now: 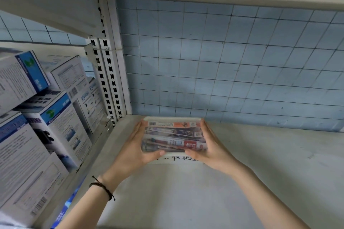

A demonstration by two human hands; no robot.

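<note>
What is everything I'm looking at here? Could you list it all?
bundle: one, clear-wrapped with red and white print, at the back left of the shelf, between both hands
shelf: one, white, below the bundle
boxes: several, white and blue, stacked in the left bay
posts: two, white with black slots, between the bays
wire grid: one, dark, behind the shelf, before blue tiles
wristband: one, black, left wrist
left hand: holds the bundle's left end
right hand: holds its right end

Head camera looks down, close, into shelf (pixel 260 173).
</note>
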